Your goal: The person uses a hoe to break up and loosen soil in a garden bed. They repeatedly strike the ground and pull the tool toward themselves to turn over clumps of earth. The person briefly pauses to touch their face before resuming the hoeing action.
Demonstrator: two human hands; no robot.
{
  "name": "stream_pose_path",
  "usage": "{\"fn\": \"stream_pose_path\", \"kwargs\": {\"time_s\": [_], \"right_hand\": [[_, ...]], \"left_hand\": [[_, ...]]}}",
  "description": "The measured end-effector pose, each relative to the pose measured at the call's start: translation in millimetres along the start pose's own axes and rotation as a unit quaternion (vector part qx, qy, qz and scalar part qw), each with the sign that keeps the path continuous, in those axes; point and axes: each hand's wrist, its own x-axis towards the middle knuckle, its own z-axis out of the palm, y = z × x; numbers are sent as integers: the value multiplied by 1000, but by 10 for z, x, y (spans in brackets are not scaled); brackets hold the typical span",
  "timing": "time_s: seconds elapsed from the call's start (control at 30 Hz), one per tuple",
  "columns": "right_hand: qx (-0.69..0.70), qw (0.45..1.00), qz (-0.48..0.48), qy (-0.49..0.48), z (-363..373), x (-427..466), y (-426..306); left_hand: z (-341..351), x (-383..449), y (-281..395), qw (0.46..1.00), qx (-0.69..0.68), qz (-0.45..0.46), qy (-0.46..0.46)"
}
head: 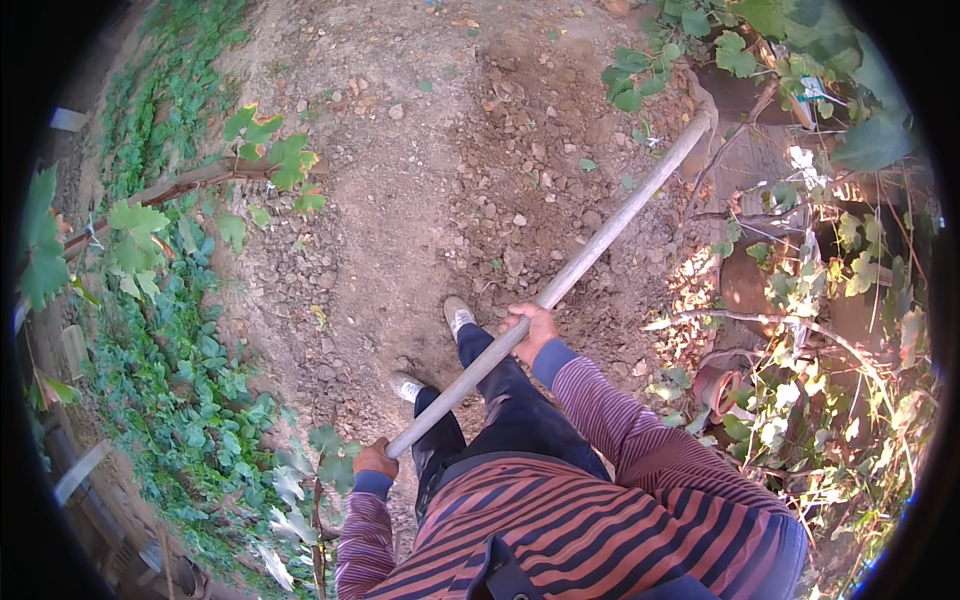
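A long wooden tool handle (585,259) runs slantwise across my body, from low left to far upper right. My left hand (375,459) is wrapped around its near end. Further up the shaft, my right hand (534,331) grips it in front of my right leg. At the far end the handle meets a tool head (703,97), partly hidden by leaves and shade, so its kind is unclear. Below the shaft lies loose, cloddy soil (517,172), darker than the trodden earth path (382,247) to its left.
Low green plants (202,382) line the left side. A vine branch (202,178) with leaves reaches in from the left. On the right are grapevine leaves (739,52), a bare branch (772,319) and a reddish clay pot (716,390) lying tilted. My shoes (457,313) stand on the soil.
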Motion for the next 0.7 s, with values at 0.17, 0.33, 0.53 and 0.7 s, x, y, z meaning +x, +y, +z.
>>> {"fn": "stream_pose_path", "kwargs": {"time_s": [0.17,0.33,0.53,0.7], "right_hand": [[-76,995,39,44,-23,-245,656],[-203,969,102,97,-163,688,1082],[-154,981,120,6,-22,985,797],[-91,990,103,-42,154,526,498]], "left_hand": [[279,-613,-734,995,-65,-31,-63],[410,-1180,-391,976,-190,-44,-95],[111,-924,473,994,-64,-92,13],[666,-689,205,990,-55,-78,100]]}}
